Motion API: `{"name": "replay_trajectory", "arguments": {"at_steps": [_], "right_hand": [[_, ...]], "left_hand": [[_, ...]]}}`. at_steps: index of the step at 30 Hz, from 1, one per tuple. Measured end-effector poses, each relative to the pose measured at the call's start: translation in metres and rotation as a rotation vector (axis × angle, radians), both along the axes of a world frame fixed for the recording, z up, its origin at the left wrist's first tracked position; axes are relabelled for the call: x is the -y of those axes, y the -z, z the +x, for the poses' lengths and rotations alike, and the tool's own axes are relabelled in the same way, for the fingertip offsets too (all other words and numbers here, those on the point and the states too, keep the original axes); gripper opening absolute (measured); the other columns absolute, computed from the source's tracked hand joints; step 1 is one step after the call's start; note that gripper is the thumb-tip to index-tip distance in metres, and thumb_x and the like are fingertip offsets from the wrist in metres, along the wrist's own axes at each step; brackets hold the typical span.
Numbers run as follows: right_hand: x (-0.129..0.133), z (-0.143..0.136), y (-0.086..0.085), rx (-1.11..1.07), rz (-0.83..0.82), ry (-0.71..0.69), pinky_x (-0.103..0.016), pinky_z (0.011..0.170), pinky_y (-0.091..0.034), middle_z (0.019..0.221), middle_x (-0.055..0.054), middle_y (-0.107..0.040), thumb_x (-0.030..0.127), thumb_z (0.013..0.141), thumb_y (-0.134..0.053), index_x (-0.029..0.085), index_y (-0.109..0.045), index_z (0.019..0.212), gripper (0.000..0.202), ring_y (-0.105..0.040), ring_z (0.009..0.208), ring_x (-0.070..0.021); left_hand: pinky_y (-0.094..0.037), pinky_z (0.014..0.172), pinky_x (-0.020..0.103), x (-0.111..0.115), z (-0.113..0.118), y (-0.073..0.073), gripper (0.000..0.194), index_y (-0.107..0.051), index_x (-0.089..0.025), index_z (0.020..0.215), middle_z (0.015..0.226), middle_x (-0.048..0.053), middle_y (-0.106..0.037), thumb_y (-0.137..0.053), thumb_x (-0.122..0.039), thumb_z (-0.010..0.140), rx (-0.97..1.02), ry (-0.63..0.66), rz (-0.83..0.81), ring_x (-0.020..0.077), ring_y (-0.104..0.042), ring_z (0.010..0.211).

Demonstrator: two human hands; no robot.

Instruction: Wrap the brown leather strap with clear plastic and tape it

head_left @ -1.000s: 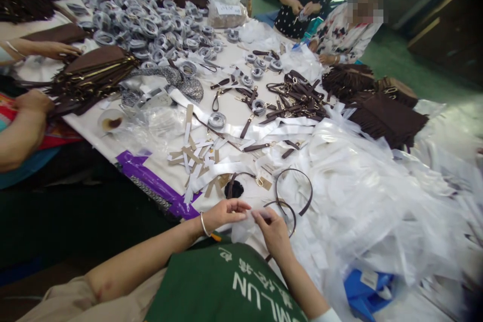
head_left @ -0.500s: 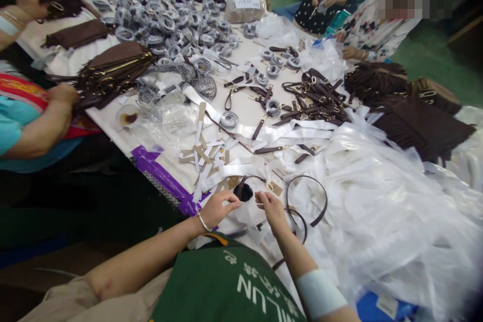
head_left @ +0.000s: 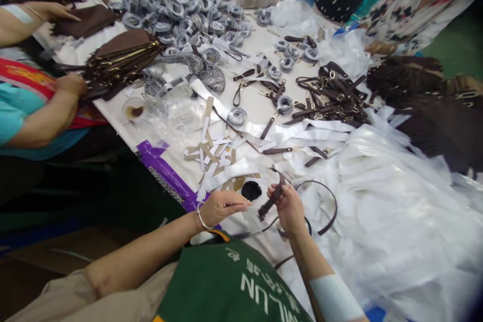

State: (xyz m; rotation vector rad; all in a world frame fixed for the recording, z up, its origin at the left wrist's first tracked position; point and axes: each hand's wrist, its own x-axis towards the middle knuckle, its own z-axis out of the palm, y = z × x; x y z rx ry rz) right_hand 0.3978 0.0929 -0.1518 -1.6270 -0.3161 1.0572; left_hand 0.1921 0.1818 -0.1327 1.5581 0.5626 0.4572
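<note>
My right hand [head_left: 290, 207] is closed around a dark brown strap [head_left: 272, 201], whose buckle end hangs down to the left of the fingers. My left hand [head_left: 225, 206] is pinched at the lower middle, next to a small round pot of black stuff [head_left: 251, 190]; whatever is between its fingertips is too small to make out. Under and right of my right hand, a long thin dark strap [head_left: 334, 201] lies in loops on white plastic. Tan and white paper strips [head_left: 211, 153] are scattered beyond my left hand.
Coiled grey wrapped straps [head_left: 173, 7] are heaped at the back. Brown straps with gold clasps [head_left: 332, 93] lie right of centre, white plastic sheets [head_left: 400, 211] at the right. Other people's hands work at the left [head_left: 71, 84] and back right.
My right hand has turned and moved right and now holds a brown strap piece raised off the table. The view has shifted, and the far-left person's hand has opened over a brown pouch.
</note>
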Motion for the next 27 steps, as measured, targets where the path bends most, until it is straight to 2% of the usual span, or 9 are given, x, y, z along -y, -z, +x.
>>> {"name": "replay_trajectory", "arguments": {"at_steps": [2,4,6,8,10,12,16,19,27], "right_hand": [[0.025,0.012,-0.039,-0.102,0.102,0.081,-0.024,0.056,-0.048,0.073,0.002,-0.055,0.048,0.082,-0.052,0.020,-0.056,0.094,0.031,-0.054,0.058,-0.0097],[0.051,0.017,-0.076,-0.175,0.152,0.098,-0.017,0.040,-0.035,0.066,0.005,-0.051,0.045,0.082,-0.059,0.020,-0.059,0.102,0.032,-0.043,0.044,-0.0049],[0.077,0.015,-0.106,-0.194,0.089,0.039,-0.016,0.033,-0.023,0.062,0.005,-0.052,0.042,0.081,-0.063,0.021,-0.058,0.111,0.037,-0.036,0.036,-0.0027],[0.102,0.007,-0.125,-0.201,-0.026,-0.036,-0.016,0.032,-0.017,0.054,0.006,-0.052,0.041,0.081,-0.064,0.021,-0.059,0.113,0.039,-0.030,0.031,-0.0016],[0.123,-0.001,-0.137,-0.207,-0.133,-0.093,-0.015,0.032,-0.011,0.044,0.007,-0.048,0.043,0.080,-0.065,0.018,-0.062,0.109,0.038,-0.024,0.028,-0.0005],[0.140,-0.006,-0.146,-0.194,-0.226,-0.131,-0.016,0.033,-0.005,0.038,0.007,-0.045,0.045,0.079,-0.065,0.014,-0.066,0.102,0.038,-0.022,0.027,-0.0004],[0.163,-0.004,-0.162,-0.195,-0.316,-0.121,-0.016,0.032,-0.006,0.033,0.005,-0.044,0.049,0.075,-0.068,0.015,-0.069,0.099,0.041,-0.025,0.026,-0.0026],[0.170,0.000,-0.176,-0.201,-0.318,-0.117,-0.017,0.033,-0.004,0.031,0.005,-0.042,0.050,0.074,-0.069,0.018,-0.070,0.099,0.041,-0.022,0.026,-0.0018],[0.170,0.002,-0.202,-0.175,-0.311,-0.177,-0.020,0.039,-0.007,0.030,0.007,-0.032,0.050,0.070,-0.072,0.019,-0.073,0.086,0.034,-0.015,0.031,-0.0001]], "left_hand": [[-0.052,0.052,0.021,0.002,0.011,-0.006,0.026,-0.073,-0.012,0.094,0.098,0.012,-0.072,-0.064,-0.034,0.084,-0.029,0.072,-0.180,0.0141,-0.066,0.065],[-0.049,0.046,0.018,0.005,0.022,-0.013,0.029,-0.072,-0.011,0.096,0.097,0.012,-0.071,-0.063,-0.036,0.084,-0.010,0.158,-0.225,0.0125,-0.065,0.060],[-0.054,0.060,0.020,0.007,0.031,-0.020,0.026,-0.073,-0.012,0.095,0.094,0.011,-0.072,-0.063,-0.033,0.084,0.054,0.242,-0.132,0.0148,-0.067,0.071],[-0.053,0.077,0.024,0.009,0.037,-0.025,0.023,-0.073,-0.013,0.097,0.093,0.011,-0.072,-0.064,-0.030,0.084,0.122,0.330,-0.011,0.0169,-0.066,0.082],[-0.051,0.083,0.027,0.012,0.040,-0.029,0.024,-0.072,-0.014,0.102,0.095,0.012,-0.071,-0.062,-0.028,0.086,0.176,0.405,0.053,0.0182,-0.065,0.088],[-0.051,0.083,0.027,0.015,0.040,-0.032,0.025,-0.070,-0.016,0.106,0.098,0.012,-0.070,-0.062,-0.028,0.086,0.210,0.452,0.050,0.0183,-0.065,0.089],[-0.051,0.084,0.028,0.021,0.034,-0.037,0.027,-0.070,-0.017,0.108,0.101,0.013,-0.068,-0.064,-0.028,0.085,0.232,0.474,0.018,0.0187,-0.064,0.092],[-0.050,0.085,0.027,0.025,0.031,-0.039,0.027,-0.070,-0.015,0.108,0.100,0.014,-0.068,-0.064,-0.027,0.084,0.247,0.486,0.011,0.0185,-0.064,0.092],[-0.050,0.086,0.026,0.031,0.030,-0.040,0.029,-0.069,-0.014,0.110,0.101,0.014,-0.068,-0.065,-0.026,0.084,0.273,0.559,-0.069,0.0194,-0.064,0.093]]}}
